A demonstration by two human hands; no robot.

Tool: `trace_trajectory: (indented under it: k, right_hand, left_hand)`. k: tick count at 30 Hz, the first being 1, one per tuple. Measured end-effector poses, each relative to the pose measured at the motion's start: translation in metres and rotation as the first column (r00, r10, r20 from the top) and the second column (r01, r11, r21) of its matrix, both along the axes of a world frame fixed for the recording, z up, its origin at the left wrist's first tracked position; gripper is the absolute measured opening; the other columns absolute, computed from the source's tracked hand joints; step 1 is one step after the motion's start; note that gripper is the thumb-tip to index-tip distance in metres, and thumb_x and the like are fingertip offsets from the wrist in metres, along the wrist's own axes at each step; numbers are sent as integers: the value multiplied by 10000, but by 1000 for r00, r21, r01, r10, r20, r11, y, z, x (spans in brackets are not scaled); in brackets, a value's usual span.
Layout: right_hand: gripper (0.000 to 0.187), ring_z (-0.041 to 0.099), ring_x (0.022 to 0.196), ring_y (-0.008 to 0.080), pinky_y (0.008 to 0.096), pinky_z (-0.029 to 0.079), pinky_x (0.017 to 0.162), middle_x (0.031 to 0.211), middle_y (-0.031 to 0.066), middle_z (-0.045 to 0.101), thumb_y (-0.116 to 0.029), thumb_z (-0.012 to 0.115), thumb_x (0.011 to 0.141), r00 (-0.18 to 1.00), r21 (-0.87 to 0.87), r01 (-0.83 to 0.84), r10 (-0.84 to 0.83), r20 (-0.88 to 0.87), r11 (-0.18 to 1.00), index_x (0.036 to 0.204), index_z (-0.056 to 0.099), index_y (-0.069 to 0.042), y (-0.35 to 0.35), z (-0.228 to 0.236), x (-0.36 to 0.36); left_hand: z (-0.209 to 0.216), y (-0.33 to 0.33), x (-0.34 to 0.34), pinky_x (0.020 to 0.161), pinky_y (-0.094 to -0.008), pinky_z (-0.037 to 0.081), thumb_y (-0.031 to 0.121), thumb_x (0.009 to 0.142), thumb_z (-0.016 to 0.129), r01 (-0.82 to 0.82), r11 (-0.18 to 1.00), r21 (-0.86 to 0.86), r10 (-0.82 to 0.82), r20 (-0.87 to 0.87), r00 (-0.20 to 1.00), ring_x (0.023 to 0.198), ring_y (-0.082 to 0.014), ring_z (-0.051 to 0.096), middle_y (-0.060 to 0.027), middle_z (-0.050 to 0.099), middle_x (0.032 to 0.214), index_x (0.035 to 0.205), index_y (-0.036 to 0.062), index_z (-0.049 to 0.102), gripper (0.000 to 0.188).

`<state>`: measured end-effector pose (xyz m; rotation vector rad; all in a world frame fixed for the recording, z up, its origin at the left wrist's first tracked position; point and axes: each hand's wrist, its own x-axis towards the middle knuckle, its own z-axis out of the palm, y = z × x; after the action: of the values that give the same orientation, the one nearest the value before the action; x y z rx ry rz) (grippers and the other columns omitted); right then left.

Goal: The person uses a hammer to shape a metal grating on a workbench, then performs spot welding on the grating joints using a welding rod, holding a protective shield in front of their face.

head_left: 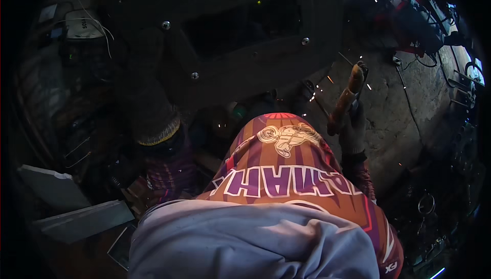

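- The right hand (353, 128), in a dark glove, is closed around the lower part of an orange-handled welding electrode holder (348, 97), which stands tilted upward to the right of the person's chest.
- The holder's dark clamp end (361, 67) sits at the top, above the concrete floor (399, 110); a thin rod (319, 106) runs just left of the handle, with small orange sparks scattered near it.
- The left hand (151, 110) wears a thick dark glove with a yellowish knit cuff — it is raised against a large dark metal panel (245, 39) studded with bolts; whether it grips anything I cannot tell.
- Pale flat boards (76, 217) lie at the lower left.
- A tangle of cables (424, 28) lies at the upper right.
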<state>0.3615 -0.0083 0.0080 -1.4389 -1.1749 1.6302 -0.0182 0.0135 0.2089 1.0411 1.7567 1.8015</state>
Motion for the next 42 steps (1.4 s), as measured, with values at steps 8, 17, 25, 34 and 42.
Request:
trace_trajectory:
  k: [8,17,25,34,42]
  right_hand:
    - [346,577,674,93,248,471,564,860,9,579,-280,627,954,959,13,60,-54,-277,998,1192,502,-60,1,0,-14]
    - [395,596,935,130,288,510,787,1051,53,603,-287,612,958,956,-56,6,-22,-292,998,1219,503,-13,-3,-26,4]
    - [492,588,921,102,267,510,744,1079,23,585,-261,616,965,983,-68,52,-63,-170,996,1361,440,-29,3,-10,5]
    - [426,571,905,101,257,479,752,1053,6,577,-256,626,965,969,81,149,-129,-212,986,1303,486,-38,1,-18,14]
    - [398,572,955,116,283,475,843,1076,11,598,-181,667,942,958,-22,230,-231,-168,973,1288,509,-64,3,-24,8]
  left_hand:
    - [4,4,5,916,-271,519,58,860,730,24,999,24,-24,0,1000,1044,-153,631,-72,664,1157,1214,-12,634,373]
    - [5,0,3,942,-285,497,52,895,689,7,1000,9,-8,48,999,1068,-155,610,-83,635,1211,1251,-25,599,374]
    - [8,-1,-24,968,-341,491,143,954,611,-45,997,63,39,92,995,1091,-202,613,-103,619,1232,1285,-3,568,365]
    - [36,-40,-131,966,-397,501,211,952,600,-319,945,69,306,151,940,1114,-259,612,-136,608,1251,1308,3,537,416]
    - [13,-47,-139,965,-448,509,271,951,591,-520,844,-135,537,184,824,1135,-310,612,-165,598,1268,1328,9,510,466]
